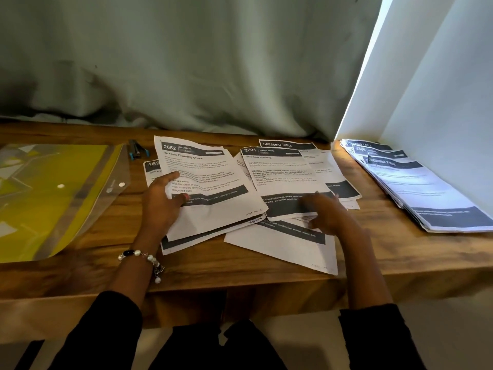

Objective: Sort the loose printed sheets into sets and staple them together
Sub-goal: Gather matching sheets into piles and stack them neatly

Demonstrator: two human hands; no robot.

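Person seen from a head-worn camera. Both forearms emerge bare from loose black long sleeves (106, 335) pushed back to about mid-forearm, the cuffs forming soft rounded folds. The left wrist carries a bracelet of white pearl-like round beads and one dark bead (141, 256), strung on a thin metal chain, with a short dangling end tipped by a further white bead. The left hand (162, 201) and right hand (326, 212) are bare. Dark black clothing (218, 348) covers the lap below.
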